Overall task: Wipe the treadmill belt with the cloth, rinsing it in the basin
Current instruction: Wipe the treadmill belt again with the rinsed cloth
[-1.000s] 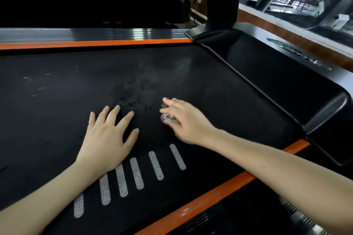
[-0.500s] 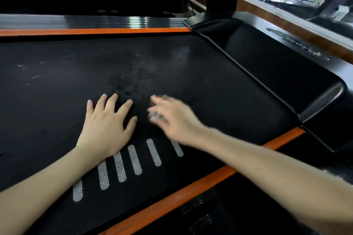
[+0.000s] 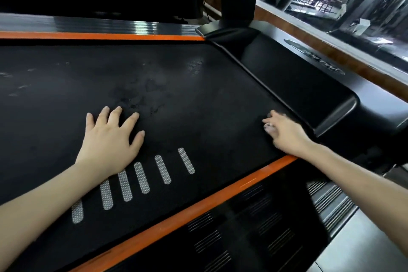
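Gripping cloth (image 3: pixel 269 127), right hand (image 3: pixel 287 137) farther right

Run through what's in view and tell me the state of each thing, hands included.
treadmill belt: blotchy dark marks near its middle.
left hand: flat on the belt, fingers spread.
cloth: bunched, mostly hidden.
right hand: fingers curled on the cloth, near the belt's edge.
basin: not in view.

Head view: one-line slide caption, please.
Left hand flat on treadmill belt; right hand curled round a barely visible cloth by the motor cover.
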`<state>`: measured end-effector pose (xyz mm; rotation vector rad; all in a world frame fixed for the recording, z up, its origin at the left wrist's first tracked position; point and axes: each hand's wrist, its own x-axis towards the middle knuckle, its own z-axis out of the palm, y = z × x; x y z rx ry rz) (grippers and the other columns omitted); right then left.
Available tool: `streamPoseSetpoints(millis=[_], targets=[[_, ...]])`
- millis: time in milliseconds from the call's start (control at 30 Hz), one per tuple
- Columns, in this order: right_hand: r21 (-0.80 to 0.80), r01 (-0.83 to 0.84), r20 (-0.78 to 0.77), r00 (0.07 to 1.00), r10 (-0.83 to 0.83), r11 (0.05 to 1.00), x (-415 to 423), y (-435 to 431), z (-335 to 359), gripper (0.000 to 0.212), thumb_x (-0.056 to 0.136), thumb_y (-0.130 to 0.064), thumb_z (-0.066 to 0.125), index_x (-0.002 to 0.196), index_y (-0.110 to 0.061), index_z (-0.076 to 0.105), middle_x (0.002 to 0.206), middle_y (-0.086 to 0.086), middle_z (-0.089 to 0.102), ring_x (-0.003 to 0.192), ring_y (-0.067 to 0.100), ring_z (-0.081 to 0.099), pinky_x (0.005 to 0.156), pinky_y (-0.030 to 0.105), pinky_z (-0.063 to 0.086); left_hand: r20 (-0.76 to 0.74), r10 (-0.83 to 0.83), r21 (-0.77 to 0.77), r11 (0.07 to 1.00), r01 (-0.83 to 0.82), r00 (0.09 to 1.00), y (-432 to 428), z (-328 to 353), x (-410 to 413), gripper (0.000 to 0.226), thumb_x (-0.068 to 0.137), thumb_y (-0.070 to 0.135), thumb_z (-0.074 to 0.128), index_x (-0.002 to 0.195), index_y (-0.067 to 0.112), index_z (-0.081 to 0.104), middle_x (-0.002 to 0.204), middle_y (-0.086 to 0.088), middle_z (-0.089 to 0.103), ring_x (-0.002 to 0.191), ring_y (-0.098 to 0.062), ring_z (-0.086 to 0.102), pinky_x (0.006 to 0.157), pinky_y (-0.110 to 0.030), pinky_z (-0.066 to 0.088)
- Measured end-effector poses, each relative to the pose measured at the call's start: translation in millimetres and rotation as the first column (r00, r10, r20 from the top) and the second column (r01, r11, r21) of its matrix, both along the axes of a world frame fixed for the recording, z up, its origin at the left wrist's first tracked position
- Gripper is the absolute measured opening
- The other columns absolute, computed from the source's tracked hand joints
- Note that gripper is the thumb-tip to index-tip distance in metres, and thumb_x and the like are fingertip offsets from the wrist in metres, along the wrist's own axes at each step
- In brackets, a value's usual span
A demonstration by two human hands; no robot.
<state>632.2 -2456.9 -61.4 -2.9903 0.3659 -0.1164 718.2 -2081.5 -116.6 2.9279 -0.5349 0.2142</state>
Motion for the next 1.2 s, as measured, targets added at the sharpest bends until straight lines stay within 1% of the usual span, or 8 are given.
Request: streamPoseSetpoints(millis=[200,367,433,533,600,867,1067,1200], targets=[[0.217,-0.492,-0.030,0.860,0.510,0.843,-23.1,157.5,-6.5,0.036,0.097,-0.019,0.047,0.132,-0.015,0.053,0.154,0.007,0.025,0.145,0.024,0.015,0.118,0.034,0.013,-0.074,0.007,0.003,1.000,-0.007,0.997,-0.7,8.7,-4.1,0.058,0.095,0.051,0.029,0.146,0.025,0.032,0.152,-0.016,0.027,0.142,-0.036,0.015,0.115,-0.053,0.008],[0.432,-0.512,0.216,0.858,0.466,0.742,-11.1,172.8,18.1,0.045,0.094,-0.021,0.056,0.138,-0.024,0.046,0.150,0.004,0.036,0.140,0.009,0.026,0.115,0.027,0.023,-0.130,-0.025,-0.169,0.986,0.002,0.991,12.2,25.7,2.0,0.050,0.098,0.042,0.037,0.144,0.024,0.036,0.153,-0.009,0.030,0.143,-0.027,0.017,0.117,-0.042,0.008],[0.295,-0.482,0.327,0.862,0.387,0.825,-2.1,159.9,23.5,0.062,0.091,-0.030,0.060,0.145,-0.032,0.029,0.153,0.002,0.029,0.142,0.013,0.022,0.117,0.029,0.018,-0.082,-0.009,-0.197,0.980,-0.008,0.997,25.0,29.6,9.8,0.047,0.098,0.037,0.040,0.142,0.021,0.041,0.151,-0.009,0.034,0.142,-0.028,0.021,0.116,-0.042,0.011],[-0.065,-0.341,0.130,0.929,0.347,0.938,2.9,154.5,5.3,0.092,0.077,-0.074,0.042,0.148,-0.037,-0.004,0.159,0.002,-0.001,0.146,0.024,-0.005,0.117,0.049,0.001,-0.040,0.068,-0.117,0.991,-0.072,0.997,50.4,27.3,26.0,0.046,0.098,0.037,0.039,0.141,0.021,0.044,0.151,-0.011,0.033,0.141,-0.033,0.022,0.115,-0.049,0.013],[-0.140,-0.309,-0.002,0.950,0.312,0.941,6.8,158.1,-16.4,0.095,0.068,-0.088,0.020,0.148,-0.038,0.004,0.159,0.004,-0.002,0.145,0.029,-0.009,0.114,0.056,0.005,-0.066,0.122,-0.029,0.992,-0.124,0.990,66.0,23.2,35.5,0.050,0.097,0.044,0.035,0.144,0.025,0.039,0.154,-0.010,0.028,0.142,-0.034,0.018,0.114,-0.051,0.012],[-0.051,-0.647,0.164,0.746,0.645,0.761,75.4,112.0,-37.3,0.042,0.095,-0.036,0.037,0.125,-0.020,0.061,0.139,0.001,0.045,0.139,0.015,0.024,0.117,0.036,0.015,-0.109,0.157,0.118,0.983,-0.144,0.982,79.0,4.6,50.6,0.060,0.093,0.059,0.013,0.149,0.040,0.011,0.159,-0.005,0.009,0.145,-0.033,0.002,0.114,-0.055,0.003],[-0.058,-0.274,0.170,0.945,0.280,0.960,218.8,148.4,-53.7,0.038,0.097,-0.032,0.036,0.127,-0.025,0.058,0.140,0.013,0.048,0.135,0.033,0.034,0.109,0.053,0.025,-0.089,0.164,0.133,0.980,-0.151,0.982,78.8,-0.4,51.0,0.079,0.076,0.066,-0.013,0.149,0.042,0.007,0.159,-0.003,0.009,0.145,-0.032,0.002,0.115,-0.054,0.004],[-0.184,-0.644,0.320,0.675,0.664,0.743,157.2,207.1,-38.1,0.025,0.093,-0.008,0.045,0.099,-0.006,0.070,0.107,0.017,0.065,0.108,0.034,0.053,0.101,0.052,0.037,-0.073,0.157,0.134,0.980,-0.147,0.985,77.5,-1.4,50.7,0.085,0.070,0.065,-0.018,0.148,0.042,0.008,0.159,-0.003,0.010,0.145,-0.032,0.002,0.115,-0.054,0.004]])
